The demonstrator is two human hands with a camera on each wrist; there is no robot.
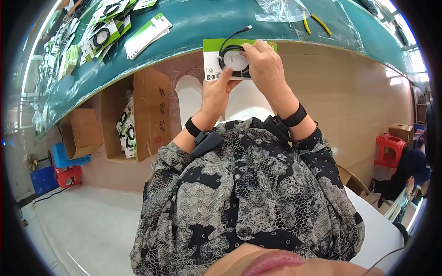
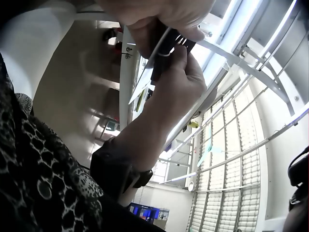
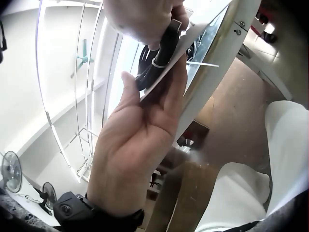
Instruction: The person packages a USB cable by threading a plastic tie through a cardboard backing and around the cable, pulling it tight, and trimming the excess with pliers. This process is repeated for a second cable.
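Observation:
A green and white printed card (image 1: 210, 60) is held up in front of the lap. On it lies a coiled black cable (image 1: 222, 56), with one plug end (image 1: 249, 28) sticking out past the card's top edge. My left hand (image 1: 215, 97) grips the card from its lower edge, thumb over the front near the coil and fingers behind. At the coil's right side my right hand (image 1: 265, 66) pinches the cable with thumb and bent fingers. A pale tie (image 3: 157, 63) loops round the cable bundle in the right wrist view.
A green-topped table (image 1: 198, 23) stands ahead, bearing several packaged cables (image 1: 99, 39), a stack of white cards (image 1: 147, 37), yellow-handled pliers (image 1: 321, 25) and clear plastic bags (image 1: 281, 10). Below its left part, an open cardboard box (image 1: 152, 110) contains more packaged cables. A red stool (image 1: 390, 150) is at right.

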